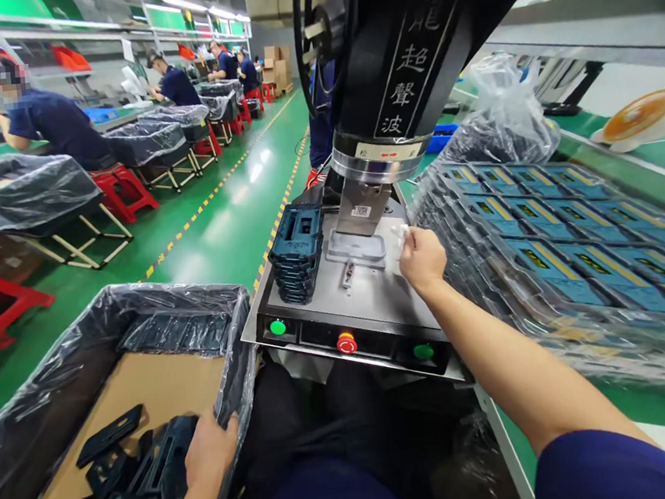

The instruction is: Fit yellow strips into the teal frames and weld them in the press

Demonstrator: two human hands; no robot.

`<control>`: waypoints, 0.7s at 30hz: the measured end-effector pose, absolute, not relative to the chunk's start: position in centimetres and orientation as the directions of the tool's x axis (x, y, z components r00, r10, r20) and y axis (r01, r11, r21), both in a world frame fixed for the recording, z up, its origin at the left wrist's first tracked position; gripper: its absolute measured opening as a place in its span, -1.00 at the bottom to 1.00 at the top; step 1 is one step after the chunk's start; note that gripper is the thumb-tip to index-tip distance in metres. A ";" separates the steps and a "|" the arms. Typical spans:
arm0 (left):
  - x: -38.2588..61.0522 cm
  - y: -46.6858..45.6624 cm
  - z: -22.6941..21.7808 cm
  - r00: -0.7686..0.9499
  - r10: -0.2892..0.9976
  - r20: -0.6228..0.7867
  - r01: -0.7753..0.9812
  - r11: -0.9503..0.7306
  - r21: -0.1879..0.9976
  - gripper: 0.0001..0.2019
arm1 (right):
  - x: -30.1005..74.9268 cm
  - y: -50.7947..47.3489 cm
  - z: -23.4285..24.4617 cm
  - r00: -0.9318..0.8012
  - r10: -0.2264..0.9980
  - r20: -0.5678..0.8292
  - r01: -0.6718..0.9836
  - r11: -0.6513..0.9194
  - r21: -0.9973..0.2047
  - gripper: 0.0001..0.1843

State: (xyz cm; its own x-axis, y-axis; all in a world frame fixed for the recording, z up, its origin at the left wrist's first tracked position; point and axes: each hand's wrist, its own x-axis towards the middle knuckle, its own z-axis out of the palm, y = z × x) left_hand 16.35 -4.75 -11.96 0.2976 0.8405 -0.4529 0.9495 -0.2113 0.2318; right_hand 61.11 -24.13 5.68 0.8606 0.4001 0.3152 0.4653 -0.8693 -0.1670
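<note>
- Right hand: fingers curled in, apparently around a small white wad, just right of the silver nest.
- Left hand: at right side of lined bin; fingers partly hidden, opening and hold cannot be told.
- Dark shells: piled in bin, immediately left of left hand, the nearer one; closest shell's long axis runs near-left to far-right.

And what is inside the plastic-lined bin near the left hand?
The bin holds loose dark parts at its near end, more dark parts at its far end, and brown cardboard between. What lies beneath the cardboard is covered.
</note>
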 end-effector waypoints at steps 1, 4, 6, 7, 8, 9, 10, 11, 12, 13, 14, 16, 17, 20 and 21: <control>16.3 -4.7 -12.0 0.295 0.840 -0.456 0.951 -0.211 0.227 -0.50 | 60.6 -24.8 5.5 0.874 0.373 0.312 0.439 -0.882 -0.173 -0.44; 16.2 -4.5 -12.0 0.302 0.838 -0.455 0.950 -0.224 0.219 -0.47 | 59.4 -26.9 4.4 0.903 0.371 0.214 0.409 -0.897 -0.169 -0.64; 16.1 -4.4 -12.2 0.325 0.831 -0.451 0.943 -0.246 0.225 -0.46 | 58.2 -28.3 3.6 0.906 0.388 0.169 0.413 -0.897 -0.158 -0.61; 16.0 -4.2 -12.3 0.338 0.825 -0.453 0.938 -0.258 0.230 -0.45 | 57.3 -29.0 3.2 0.896 0.399 0.195 0.431 -0.886 -0.171 -0.54; 15.8 -4.1 -12.4 0.350 0.818 -0.457 0.934 -0.268 0.236 -0.45 | 56.2 -29.7 2.9 0.875 0.415 0.251 0.466 -0.862 -0.199 -0.48; 15.7 -3.9 -12.6 0.362 0.809 -0.464 0.930 -0.277 0.243 -0.44 | 54.8 -30.3 2.6 0.844 0.428 0.324 0.511 -0.825 -0.240 -0.48; 15.6 -3.7 -12.9 0.372 0.798 -0.474 0.926 -0.284 0.249 -0.44 | 53.1 -31.0 2.2 0.800 0.445 0.402 0.572 -0.767 -0.290 -0.51; 15.4 -3.5 -13.1 0.379 0.789 -0.484 0.923 -0.288 0.254 -0.43 | 51.2 -31.5 1.6 0.760 0.458 0.462 0.628 -0.701 -0.338 -0.55; 15.3 -3.3 -13.3 0.387 0.781 -0.491 0.920 -0.294 0.258 -0.42 | 49.2 -32.1 0.9 0.733 0.467 0.495 0.666 -0.643 -0.379 -0.59; 15.3 -3.1 -13.5 0.400 0.772 -0.494 0.915 -0.305 0.265 -0.42 | 47.1 -32.5 -0.1 0.713 0.488 0.504 0.696 -0.586 -0.416 -0.62; 15.2 -2.9 -13.8 0.419 0.761 -0.495 0.906 -0.318 0.278 -0.41 | 45.0 -33.0 -1.2 0.689 0.518 0.507 0.724 -0.524 -0.450 -0.65; 15.0 -2.5 -14.2 0.465 0.738 -0.490 0.883 -0.346 0.317 -0.43 | 41.0 -33.9 -4.0 0.627 0.625 0.465 0.769 -0.397 -0.501 -0.67; 14.9 -2.2 -14.5 0.493 0.722 -0.485 0.867 -0.362 0.343 -0.44 | 39.2 -34.4 -5.6 0.607 0.677 0.416 0.768 -0.364 -0.528 -0.68; 14.4 -1.2 -15.6 0.561 0.671 -0.484 0.825 -0.407 0.392 -0.51 | 34.9 -36.0 -9.9 0.635 0.738 0.229 0.691 -0.409 -0.596 -0.70; 14.2 -0.8 -16.1 0.581 0.656 -0.482 0.812 -0.425 0.400 -0.55 | 33.8 -36.5 -11.0 0.646 0.743 0.173 0.667 -0.440 -0.602 -0.70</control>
